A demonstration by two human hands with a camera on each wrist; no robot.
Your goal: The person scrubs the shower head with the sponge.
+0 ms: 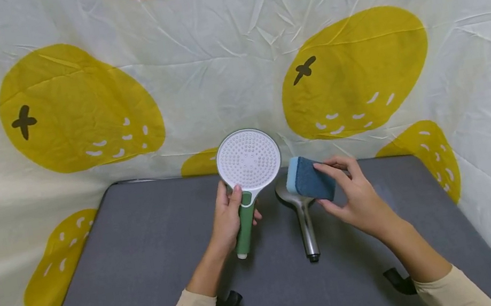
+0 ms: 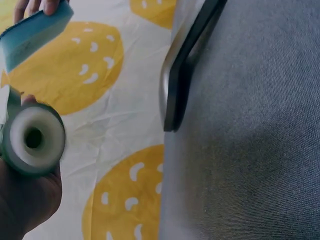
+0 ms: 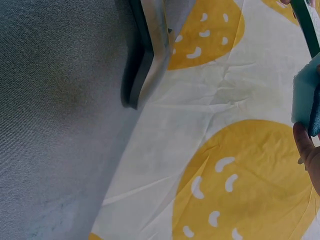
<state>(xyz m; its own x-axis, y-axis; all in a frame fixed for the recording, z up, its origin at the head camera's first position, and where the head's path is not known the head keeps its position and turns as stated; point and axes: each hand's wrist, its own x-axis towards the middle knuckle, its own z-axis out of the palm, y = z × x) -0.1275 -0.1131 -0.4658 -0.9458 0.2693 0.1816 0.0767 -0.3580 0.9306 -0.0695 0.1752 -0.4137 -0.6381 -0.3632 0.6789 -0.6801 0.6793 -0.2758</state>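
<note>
My left hand (image 1: 229, 218) grips a green-handled shower head (image 1: 249, 160) just below its round white spray face, which is turned toward the head camera. In the left wrist view the hollow end of that handle (image 2: 34, 137) points at the camera. Between thumb and fingers my right hand (image 1: 355, 197) pinches a sponge (image 1: 313, 178), light blue on one side and dark blue on the other. A second, metallic grey shower head (image 1: 307, 226) lies on the grey table, its round head partly hidden behind the sponge. Held beside the white face, the sponge is apart from it.
The grey cloth-covered table (image 1: 168, 274) meets a white curtain (image 1: 223, 81) printed with yellow fruit at its back and sides. Black wrist-camera mounts (image 1: 400, 281) show by both forearms.
</note>
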